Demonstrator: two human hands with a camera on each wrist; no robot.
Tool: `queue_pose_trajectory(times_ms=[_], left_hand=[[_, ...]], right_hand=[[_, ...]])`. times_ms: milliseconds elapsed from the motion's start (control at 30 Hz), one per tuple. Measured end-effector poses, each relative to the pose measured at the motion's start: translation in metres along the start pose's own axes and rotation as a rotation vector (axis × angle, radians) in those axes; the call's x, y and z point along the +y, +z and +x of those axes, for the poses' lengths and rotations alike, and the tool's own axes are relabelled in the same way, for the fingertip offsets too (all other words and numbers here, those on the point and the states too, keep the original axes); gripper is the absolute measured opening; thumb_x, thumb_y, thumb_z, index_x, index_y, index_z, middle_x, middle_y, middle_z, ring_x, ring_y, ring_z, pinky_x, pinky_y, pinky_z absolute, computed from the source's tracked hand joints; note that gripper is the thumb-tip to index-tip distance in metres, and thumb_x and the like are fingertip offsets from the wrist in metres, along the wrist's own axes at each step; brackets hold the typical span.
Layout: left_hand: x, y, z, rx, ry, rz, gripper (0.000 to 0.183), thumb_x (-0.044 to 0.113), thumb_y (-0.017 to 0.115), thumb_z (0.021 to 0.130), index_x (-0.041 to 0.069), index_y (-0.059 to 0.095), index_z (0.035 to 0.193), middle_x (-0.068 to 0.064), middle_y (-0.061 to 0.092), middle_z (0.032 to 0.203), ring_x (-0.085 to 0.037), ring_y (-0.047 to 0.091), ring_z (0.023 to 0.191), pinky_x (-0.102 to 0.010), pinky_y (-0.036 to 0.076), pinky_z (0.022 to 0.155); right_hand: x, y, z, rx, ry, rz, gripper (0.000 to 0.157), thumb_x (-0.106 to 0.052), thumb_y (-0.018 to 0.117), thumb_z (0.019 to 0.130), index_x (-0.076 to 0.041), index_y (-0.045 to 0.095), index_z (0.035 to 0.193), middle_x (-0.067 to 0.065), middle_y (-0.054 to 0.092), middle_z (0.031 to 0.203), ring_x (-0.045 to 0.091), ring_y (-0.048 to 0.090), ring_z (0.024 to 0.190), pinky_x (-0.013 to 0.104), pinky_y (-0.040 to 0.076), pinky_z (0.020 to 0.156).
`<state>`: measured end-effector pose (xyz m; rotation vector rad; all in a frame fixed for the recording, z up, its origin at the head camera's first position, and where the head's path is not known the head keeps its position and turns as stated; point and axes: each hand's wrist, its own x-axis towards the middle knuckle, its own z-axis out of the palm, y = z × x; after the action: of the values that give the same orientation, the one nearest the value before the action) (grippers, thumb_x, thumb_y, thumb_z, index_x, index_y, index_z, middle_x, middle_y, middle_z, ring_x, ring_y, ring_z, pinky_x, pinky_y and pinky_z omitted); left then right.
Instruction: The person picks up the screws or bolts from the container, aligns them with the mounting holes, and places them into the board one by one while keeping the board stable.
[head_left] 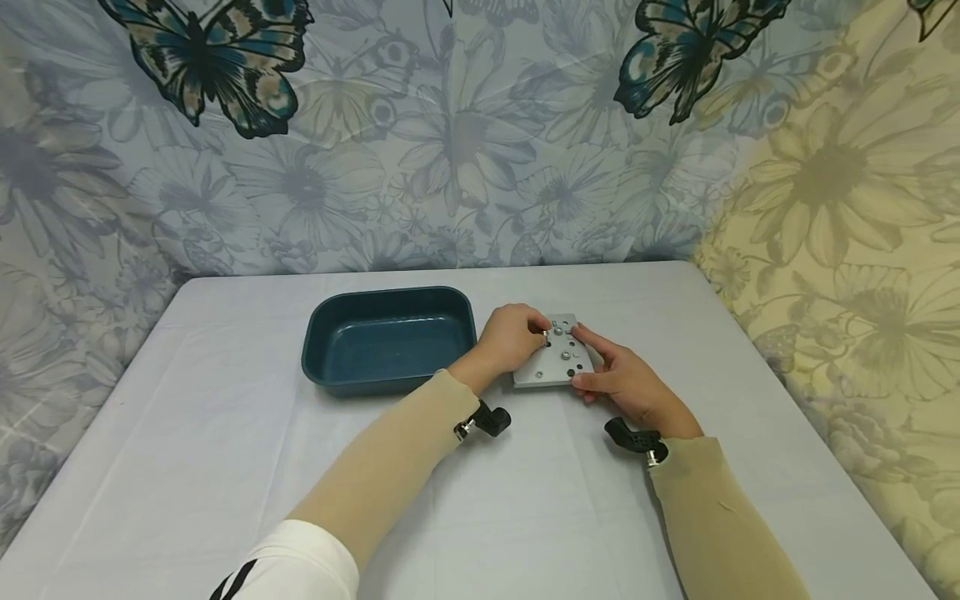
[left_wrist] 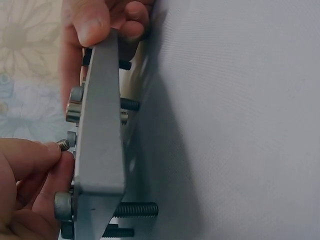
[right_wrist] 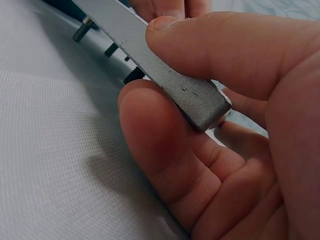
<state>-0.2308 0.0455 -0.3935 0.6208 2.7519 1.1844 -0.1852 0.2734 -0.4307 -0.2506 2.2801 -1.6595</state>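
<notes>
A grey metal plate (head_left: 551, 364) carries several bolts, their heads on its upper face. In the left wrist view, threaded ends such as a long bolt shank (left_wrist: 137, 209) stick out beneath it. My right hand (head_left: 628, 385) grips the plate's right edge, thumb on the near side and fingertips underneath in the right wrist view. My left hand (head_left: 512, 337) is over the plate's far left part. Between its thumb and finger it pinches a small threaded screw (left_wrist: 63, 144), close beside a bolt head (left_wrist: 72, 138). Whether the screw touches the plate is hard to tell.
A dark teal rectangular tray (head_left: 390, 387) stands left of the plate, close to my left forearm. Everything is on a white-covered table (head_left: 187, 467). A patterned cloth (head_left: 465, 167) with flowers and butterflies hangs behind and at the sides.
</notes>
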Motion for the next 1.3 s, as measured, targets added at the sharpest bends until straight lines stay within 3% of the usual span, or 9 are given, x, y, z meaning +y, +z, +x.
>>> queue_pose_trajectory(times_ms=[400,867,1100,1300], left_hand=[[0.000,0.006,0.003,0.004,0.107,0.119,0.018,0.011,0.069,0.096,0.011,0.075,0.113,0.002,0.065,0.105,-0.009,0.059,0.092,-0.020,0.047,0.079],[0.002,0.006,0.003,-0.009,0.120,0.190,0.019,0.006,0.065,0.095,0.013,0.075,0.109,0.004,0.060,0.097,-0.010,0.054,0.085,-0.022,0.045,0.076],[0.000,0.003,0.000,0.013,0.110,0.152,0.021,0.005,0.065,0.093,0.014,0.075,0.109,0.003,0.062,0.099,-0.010,0.055,0.088,-0.022,0.046,0.078],[0.011,-0.005,-0.008,0.059,0.050,0.017,0.020,0.012,0.062,0.098,0.015,0.075,0.113,0.003,0.064,0.105,-0.010,0.058,0.093,-0.025,0.048,0.078]], right_hand=[[-0.002,0.001,-0.001,0.008,0.001,0.008,0.094,-0.018,0.085,0.081,-0.022,0.031,0.158,0.021,0.064,0.071,0.029,0.062,0.062,0.027,0.049,0.063],[-0.002,0.002,0.000,0.011,0.012,0.004,0.094,-0.019,0.086,0.080,-0.024,0.032,0.158,0.022,0.064,0.072,0.029,0.063,0.063,0.028,0.050,0.063],[-0.002,0.002,0.001,0.001,0.007,0.005,0.094,-0.020,0.085,0.081,-0.022,0.032,0.158,0.021,0.065,0.072,0.029,0.063,0.063,0.028,0.050,0.063],[0.001,0.001,0.001,-0.010,-0.002,0.003,0.094,-0.019,0.084,0.082,-0.022,0.029,0.159,0.022,0.067,0.075,0.030,0.063,0.063,0.029,0.053,0.067]])
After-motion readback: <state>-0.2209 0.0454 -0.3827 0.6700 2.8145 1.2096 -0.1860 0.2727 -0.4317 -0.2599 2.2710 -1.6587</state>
